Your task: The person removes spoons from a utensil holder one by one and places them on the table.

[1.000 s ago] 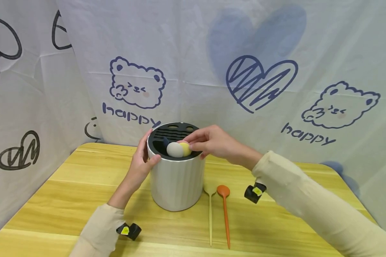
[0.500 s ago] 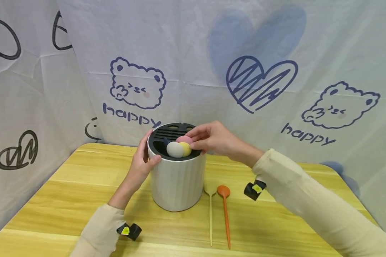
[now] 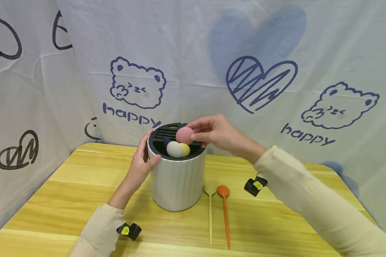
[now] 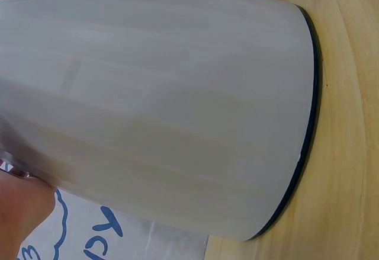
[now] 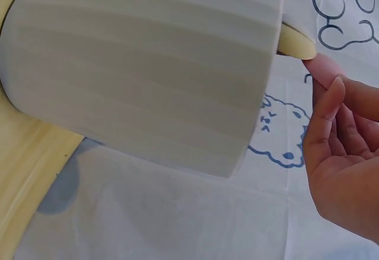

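A white ribbed utensil holder (image 3: 177,185) with a black slotted top stands upright on the table. My left hand (image 3: 141,159) grips its left side, thumb at the front rim; in the left wrist view the holder's wall fills most of the frame. My right hand (image 3: 220,135) pinches the round head of a pink spoon (image 3: 184,135) between thumb and fingers, over the holder's right rear part. A light grey spoon (image 3: 174,149), a yellow spoon (image 3: 185,150) and a dark blue piece (image 3: 166,142) poke out of the front opening. The pink spoon's handle is hidden.
On the wooden table (image 3: 67,192), a pale yellow spoon (image 3: 210,214) and an orange spoon (image 3: 226,214) lie side by side, right of the holder's base. A white curtain (image 3: 196,53) with blue drawings hangs behind the table.
My right hand has risen slightly with the pink spoon, whose head now shows higher above the grey and yellow ones. The left hand and holder have stayed put.
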Demonstrator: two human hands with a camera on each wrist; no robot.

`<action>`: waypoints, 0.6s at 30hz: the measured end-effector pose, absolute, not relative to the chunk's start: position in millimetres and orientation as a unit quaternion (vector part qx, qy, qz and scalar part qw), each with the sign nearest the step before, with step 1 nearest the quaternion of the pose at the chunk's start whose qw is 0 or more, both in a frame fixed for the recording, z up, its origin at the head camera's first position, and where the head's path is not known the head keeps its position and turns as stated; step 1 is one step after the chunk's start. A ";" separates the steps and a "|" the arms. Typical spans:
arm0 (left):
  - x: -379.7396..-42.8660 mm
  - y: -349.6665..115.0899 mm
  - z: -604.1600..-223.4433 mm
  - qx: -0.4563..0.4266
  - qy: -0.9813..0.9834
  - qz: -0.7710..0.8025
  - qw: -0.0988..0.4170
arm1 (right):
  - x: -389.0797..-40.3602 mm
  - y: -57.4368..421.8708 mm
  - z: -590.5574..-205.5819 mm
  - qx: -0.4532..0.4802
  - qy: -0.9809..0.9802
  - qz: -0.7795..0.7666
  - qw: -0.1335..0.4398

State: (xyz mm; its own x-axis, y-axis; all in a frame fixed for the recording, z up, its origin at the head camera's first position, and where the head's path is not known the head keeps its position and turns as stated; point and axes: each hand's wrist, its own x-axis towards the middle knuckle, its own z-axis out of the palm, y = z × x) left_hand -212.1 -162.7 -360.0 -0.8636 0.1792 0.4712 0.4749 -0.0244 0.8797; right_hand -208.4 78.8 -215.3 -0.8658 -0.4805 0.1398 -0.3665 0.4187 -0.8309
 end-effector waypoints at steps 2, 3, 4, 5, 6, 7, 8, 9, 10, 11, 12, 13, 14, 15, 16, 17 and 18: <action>-212.3 -162.9 -359.9 -0.238 -0.689 -0.676 0.108 | -208.6 79.2 -212.4 -0.258 0.839 -0.477 0.053; -212.6 -162.8 -359.9 -0.238 -0.688 -0.677 0.109 | -208.7 79.5 -210.8 -0.260 0.838 -0.478 0.050; -212.7 -162.5 -359.6 -0.239 -0.686 -0.678 0.109 | -208.4 79.9 -208.9 -0.263 0.836 -0.480 0.046; -212.7 -162.4 -359.5 -0.240 -0.685 -0.680 0.109 | -208.5 80.2 -207.1 -0.265 0.834 -0.482 0.044; -212.7 -162.2 -359.2 -0.241 -0.683 -0.681 0.109 | -208.2 80.2 -205.0 -0.265 0.833 -0.483 0.040; -212.9 -162.2 -359.2 -0.241 -0.682 -0.681 0.109 | -208.2 80.4 -203.1 -0.266 0.833 -0.484 0.037; -213.0 -162.1 -358.9 -0.242 -0.681 -0.682 0.110 | -207.9 80.5 -201.0 -0.265 0.832 -0.486 0.033; -213.1 -162.0 -358.8 -0.242 -0.680 -0.683 0.110 | -207.6 80.5 -198.9 -0.265 0.831 -0.489 0.030; -212.9 -161.9 -358.6 -0.243 -0.679 -0.684 0.110 | -207.1 80.5 -196.7 -0.264 0.831 -0.489 0.025; -212.9 -161.9 -358.5 -0.243 -0.678 -0.685 0.110 | -206.6 80.2 -194.6 -0.261 0.831 -0.490 0.020; -212.9 -162.0 -358.4 -0.244 -0.676 -0.686 0.110 | -206.2 79.9 -192.5 -0.260 0.831 -0.492 0.015; -212.9 -162.2 -358.6 -0.245 -0.675 -0.687 0.110 | -205.8 79.6 -190.5 -0.258 0.831 -0.492 0.010; -212.8 -162.4 -358.8 -0.245 -0.674 -0.688 0.111 | -205.4 79.1 -188.6 -0.257 0.831 -0.493 0.005; -212.7 -162.6 -359.1 -0.245 -0.673 -0.689 0.112 | -205.2 78.7 -186.8 -0.255 0.832 -0.493 0.000; -212.7 -162.3 -359.1 -0.246 -0.672 -0.689 0.113 | -204.9 78.9 -184.9 -0.254 0.832 -0.493 -0.006; -212.8 -162.0 -359.0 -0.246 -0.672 -0.690 0.112 | -204.7 79.2 -183.3 -0.253 0.833 -0.492 -0.011; -212.9 -161.7 -359.1 -0.247 -0.671 -0.690 0.113 | -204.3 79.6 -181.6 -0.254 0.834 -0.490 -0.015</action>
